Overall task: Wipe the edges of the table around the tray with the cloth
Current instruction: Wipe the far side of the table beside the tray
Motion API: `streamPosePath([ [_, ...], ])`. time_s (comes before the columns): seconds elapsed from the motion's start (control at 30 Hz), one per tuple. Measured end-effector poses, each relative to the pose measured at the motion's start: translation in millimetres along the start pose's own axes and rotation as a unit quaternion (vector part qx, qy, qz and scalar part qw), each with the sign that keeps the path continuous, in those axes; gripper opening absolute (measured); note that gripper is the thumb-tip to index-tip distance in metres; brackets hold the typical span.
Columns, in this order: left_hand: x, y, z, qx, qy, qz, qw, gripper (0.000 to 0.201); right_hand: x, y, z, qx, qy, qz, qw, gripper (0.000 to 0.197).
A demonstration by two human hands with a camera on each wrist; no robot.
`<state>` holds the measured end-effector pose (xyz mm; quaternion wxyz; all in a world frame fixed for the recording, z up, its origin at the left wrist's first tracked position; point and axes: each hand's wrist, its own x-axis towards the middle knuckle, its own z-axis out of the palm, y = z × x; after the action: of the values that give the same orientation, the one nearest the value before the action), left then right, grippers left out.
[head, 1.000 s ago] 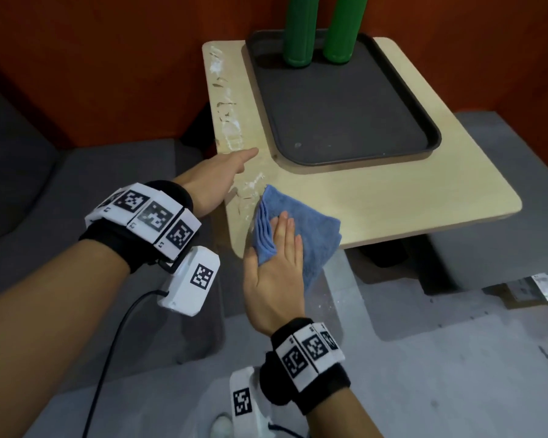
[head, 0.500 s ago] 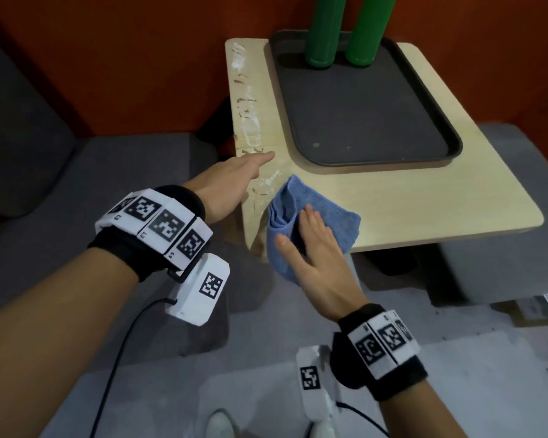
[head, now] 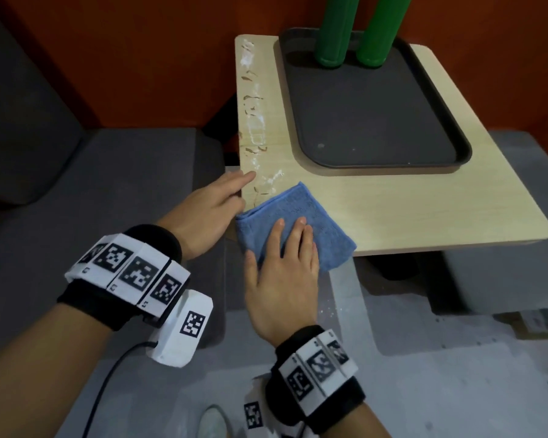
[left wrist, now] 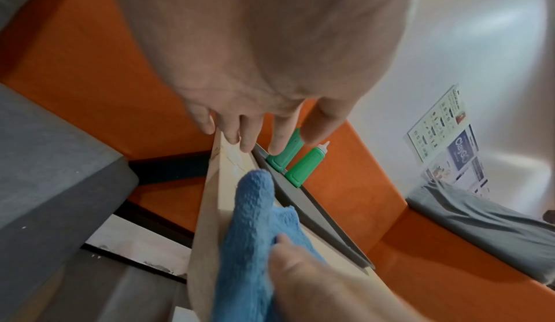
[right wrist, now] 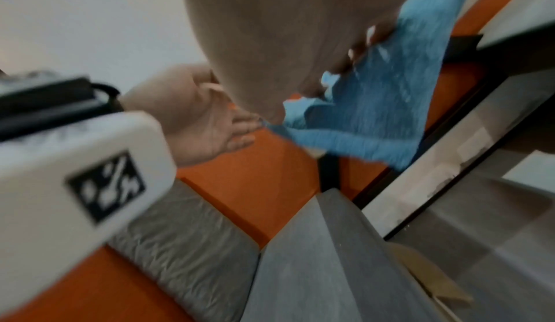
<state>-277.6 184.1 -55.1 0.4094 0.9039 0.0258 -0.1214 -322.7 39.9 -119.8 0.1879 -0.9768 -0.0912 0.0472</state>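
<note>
A folded blue cloth lies on the near left corner of the pale wooden table, hanging a little over the front edge. My right hand presses flat on the cloth with straight fingers. My left hand rests against the table's left edge, fingers straight, index finger on the tabletop. A black tray sits at the back of the table. White smears run along the left strip beside the tray. In the left wrist view the cloth lies beside the tray's rim.
Two green bottles stand at the tray's far end. An orange wall rises behind the table. Grey seat cushions lie to the left and right of the table. A cable runs from my left wrist unit.
My right hand has flattened the bunched cloth onto the table corner. The left hand stays on the left edge. The view has shifted a little.
</note>
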Motion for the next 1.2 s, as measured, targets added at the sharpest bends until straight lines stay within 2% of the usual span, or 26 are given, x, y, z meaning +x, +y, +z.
streamPosePath([
  [0.13, -7, 9, 18, 0.116, 0.003, 0.068, 0.991, 0.063, -3, 37, -6, -0.019, 0.001, -0.058, 0.998, 0.064],
  [0.23, -21, 20, 37, 0.215, 0.014, 0.139, 0.967, 0.057, -12, 22, 7, -0.005, -0.006, -0.037, 0.999, 0.068],
  [0.3, -34, 24, 50, 0.265, 0.006, 0.162, 0.95, 0.056, -13, 16, 5, -0.011, -0.022, -0.04, 0.999, 0.074],
  [0.43, -50, 21, 70, 0.287, -0.002, 0.103, 0.952, 0.066, 0, 47, -16, 0.004, 0.004, -0.079, 0.997, 0.066],
  [0.53, -51, 25, 87, 0.298, 0.006, 0.071, 0.952, 0.062, 2, 54, -23, 0.012, 0.011, -0.102, 0.995, 0.062],
  [0.63, -47, 31, 109, 0.296, 0.015, 0.009, 0.955, 0.077, 9, 60, -35, 0.146, -0.016, -0.087, 0.985, 0.057],
  [0.7, -43, 34, 121, 0.312, 0.052, -0.036, 0.948, 0.071, 22, 75, -52, 0.259, -0.005, -0.037, 0.965, 0.054],
  [0.8, -32, 39, 141, 0.292, 0.099, -0.069, 0.949, 0.065, 38, 94, -67, 0.277, 0.015, -0.056, 0.959, 0.052],
  [0.87, -25, 41, 150, 0.297, 0.121, -0.083, 0.944, 0.068, 41, 102, -66, 0.293, -0.029, -0.075, 0.953, 0.051],
  [0.93, -22, 37, 155, 0.303, 0.122, -0.093, 0.94, 0.066, 39, 109, -64, 0.314, -0.044, -0.083, 0.945, 0.053],
  [1.2, -8, 16, 145, 0.35, 0.121, -0.069, 0.926, 0.058, 37, 130, -75, 0.356, 0.01, -0.078, 0.931, 0.05],
])
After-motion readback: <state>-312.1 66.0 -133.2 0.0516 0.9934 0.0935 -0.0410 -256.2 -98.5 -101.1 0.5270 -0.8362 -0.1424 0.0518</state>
